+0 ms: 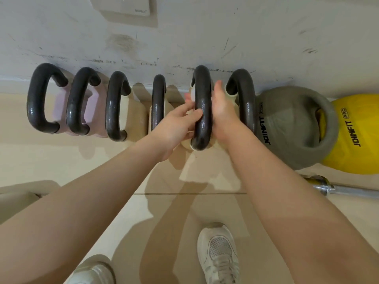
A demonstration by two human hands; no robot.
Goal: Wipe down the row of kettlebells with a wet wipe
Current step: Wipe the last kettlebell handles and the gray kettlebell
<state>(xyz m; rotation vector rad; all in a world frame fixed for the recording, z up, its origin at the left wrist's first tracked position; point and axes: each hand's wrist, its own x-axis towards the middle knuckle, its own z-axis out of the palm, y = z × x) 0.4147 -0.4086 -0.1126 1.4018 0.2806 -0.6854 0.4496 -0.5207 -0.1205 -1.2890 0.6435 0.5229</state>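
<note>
Scuffed wall (205, 37), tiled floor (61, 160): kettlebells (114, 107) rowed along skirting. Fifth handle (202, 111) under wiping; left hand (180, 121) grip pinches wet wipe (191, 95) against it, right hand (221, 107) flat, bracing.

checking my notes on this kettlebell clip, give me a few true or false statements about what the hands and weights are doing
1. Both hands are at the fifth black handle from the left. True.
2. The left hand rests on the yellow kettlebell. False: it is at the black handle; the yellow kettlebell lies untouched at far right.
3. The grey kettlebell lies on its side. True.
4. The right hand holds the barbell. False: the barbell lies on the floor, apart from it.
5. The two leftmost kettlebells have pink bodies. True.
</note>
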